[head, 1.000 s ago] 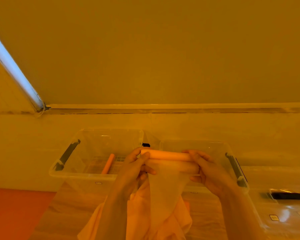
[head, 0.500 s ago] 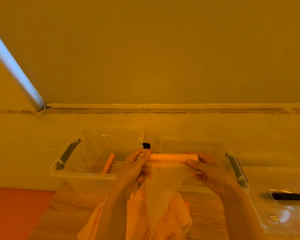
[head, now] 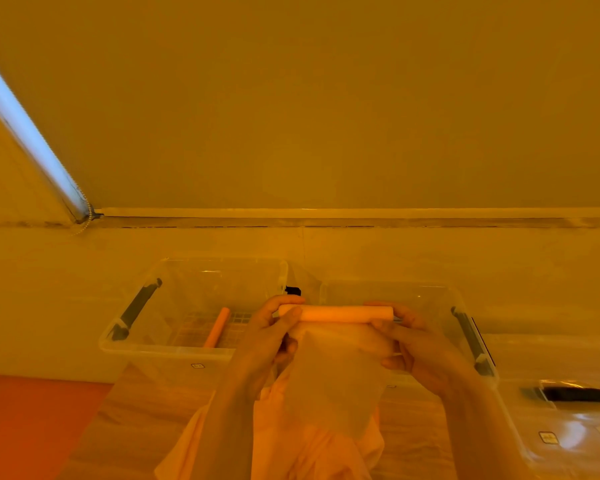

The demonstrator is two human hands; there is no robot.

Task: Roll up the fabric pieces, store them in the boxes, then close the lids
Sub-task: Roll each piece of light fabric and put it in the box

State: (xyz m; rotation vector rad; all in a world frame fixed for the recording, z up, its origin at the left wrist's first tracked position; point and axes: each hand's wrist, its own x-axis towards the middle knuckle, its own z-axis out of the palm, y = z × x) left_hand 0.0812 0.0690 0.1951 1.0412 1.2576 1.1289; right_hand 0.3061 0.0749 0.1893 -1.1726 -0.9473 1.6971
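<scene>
Both hands grip 1 fabric roll above the 2 clear boxes: left hand pinches its left end, right hand its right. Loose fabric hangs below. Another roll lies in the left box.

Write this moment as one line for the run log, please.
step: rolling fabric | left hand: grip on roll | right hand: grip on roll | left box: open, one roll inside | lids: off

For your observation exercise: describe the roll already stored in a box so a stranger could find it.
Find the two clear boxes by the wall; take the left box. On its floor lies a slim orange fabric roll, angled. Unlike the roll in progress, no hand touches it.
</scene>
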